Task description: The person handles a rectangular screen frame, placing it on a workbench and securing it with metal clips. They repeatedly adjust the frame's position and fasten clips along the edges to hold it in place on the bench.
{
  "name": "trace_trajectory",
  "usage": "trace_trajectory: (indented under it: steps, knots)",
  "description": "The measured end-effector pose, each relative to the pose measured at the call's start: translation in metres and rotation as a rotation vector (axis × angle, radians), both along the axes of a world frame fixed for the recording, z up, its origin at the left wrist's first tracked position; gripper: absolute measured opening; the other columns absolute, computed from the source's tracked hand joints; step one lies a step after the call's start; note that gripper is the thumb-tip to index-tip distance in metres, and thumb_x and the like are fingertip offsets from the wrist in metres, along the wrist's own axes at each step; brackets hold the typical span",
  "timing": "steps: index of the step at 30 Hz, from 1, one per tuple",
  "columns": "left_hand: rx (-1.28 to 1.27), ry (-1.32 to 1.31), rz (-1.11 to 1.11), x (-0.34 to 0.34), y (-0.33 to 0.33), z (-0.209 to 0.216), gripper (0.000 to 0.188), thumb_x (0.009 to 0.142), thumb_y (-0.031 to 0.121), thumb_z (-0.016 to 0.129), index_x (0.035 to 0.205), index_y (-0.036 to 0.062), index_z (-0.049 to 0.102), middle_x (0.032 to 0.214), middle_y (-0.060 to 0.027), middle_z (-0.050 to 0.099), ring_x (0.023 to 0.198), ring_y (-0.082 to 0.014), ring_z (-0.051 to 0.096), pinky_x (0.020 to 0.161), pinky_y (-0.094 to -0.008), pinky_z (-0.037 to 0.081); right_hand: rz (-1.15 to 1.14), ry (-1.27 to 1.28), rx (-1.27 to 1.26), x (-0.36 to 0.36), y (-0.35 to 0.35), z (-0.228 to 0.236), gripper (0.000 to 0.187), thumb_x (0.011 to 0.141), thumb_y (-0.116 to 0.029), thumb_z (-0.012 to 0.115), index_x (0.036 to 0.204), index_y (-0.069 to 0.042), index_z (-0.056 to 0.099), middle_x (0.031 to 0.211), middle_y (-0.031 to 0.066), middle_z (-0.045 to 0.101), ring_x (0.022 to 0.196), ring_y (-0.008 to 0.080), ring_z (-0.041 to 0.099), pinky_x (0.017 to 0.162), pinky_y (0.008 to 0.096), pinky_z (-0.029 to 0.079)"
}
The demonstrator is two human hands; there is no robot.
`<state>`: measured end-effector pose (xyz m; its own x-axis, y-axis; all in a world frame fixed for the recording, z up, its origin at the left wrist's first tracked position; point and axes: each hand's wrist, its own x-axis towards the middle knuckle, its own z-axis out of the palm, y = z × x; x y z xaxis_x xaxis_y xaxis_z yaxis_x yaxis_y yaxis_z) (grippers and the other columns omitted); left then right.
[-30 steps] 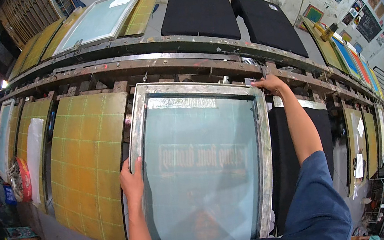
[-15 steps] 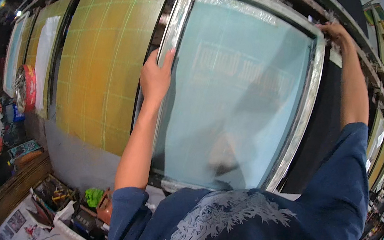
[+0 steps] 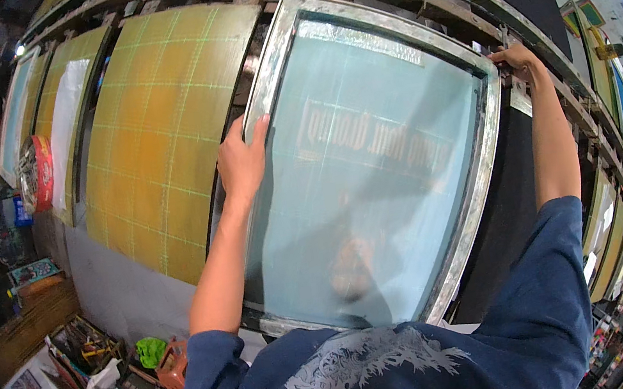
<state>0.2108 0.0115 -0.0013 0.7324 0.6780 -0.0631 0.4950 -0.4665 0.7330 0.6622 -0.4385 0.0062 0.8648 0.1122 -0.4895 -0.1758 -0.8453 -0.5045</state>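
Observation:
A screen printing frame [image 3: 482,129] with a metal rim and pale blue mesh [image 3: 400,206] leans in front of me, its lower end close to my shirt. Faint lettering shows in the mesh, along with a reflection and a shadow. My left hand [image 3: 242,160] is closed around the left rim, thumb on the front face and the other fingers mostly behind it. At the upper right corner, my right hand [image 3: 518,61] is bent at the wrist. Its fingertips close on the rim beside the rail, and part of that grip is hidden.
Left of the frame lies a yellow panel [image 3: 162,135] with green grid lines. A metal rail [image 3: 412,4] runs behind the top. Black panels [image 3: 498,209] stand to the right. At lower left are a round red tin [image 3: 41,173], a wooden box of tools [image 3: 84,346] and a green cloth [image 3: 151,351].
The whole scene has shifted down and slightly left in the picture as my view moved. Both hands keep their places on the frame, and the lettering in the mesh looks sharper.

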Motion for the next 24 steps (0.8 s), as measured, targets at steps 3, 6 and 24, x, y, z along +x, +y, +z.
trace_trajectory:
  steps: [3,6,24]
  knots:
    - [0.033,0.029,0.015,-0.002,-0.002,0.007,0.052,0.094,0.048,0.060,0.118,0.0028,0.066,0.102,-0.0227,0.071,0.098,-0.0408,0.066,0.084,-0.0446,0.050,-0.013,-0.036,-0.052,-0.015,0.020,0.007,0.049,0.075,-0.032,0.087,0.093,0.010,0.067,0.087,0.0100,0.066,0.068,0.0174,0.058,0.065,0.0355,0.048]
    - [0.006,0.007,-0.003,-0.002,0.001,0.001,0.052,0.094,0.049,0.059,0.118,0.0028,0.066,0.102,-0.0221,0.071,0.097,-0.0407,0.067,0.084,-0.0448,0.050,0.086,-0.135,-0.355,-0.026,0.033,0.021,0.044,0.074,-0.034,0.088,0.085,0.003,0.067,0.078,0.0066,0.062,0.070,0.0146,0.057,0.059,0.0345,0.044]
    - [-0.006,0.002,0.022,-0.011,0.005,-0.001,0.047,0.095,0.043,0.060,0.112,-0.0003,0.067,0.100,-0.0232,0.071,0.094,-0.0406,0.067,0.082,-0.0438,0.050,-0.025,-0.040,-0.160,-0.035,0.052,0.021,0.074,0.064,-0.047,0.091,0.104,0.010,0.067,0.101,0.0168,0.068,0.087,0.0225,0.064,0.072,0.0437,0.051]
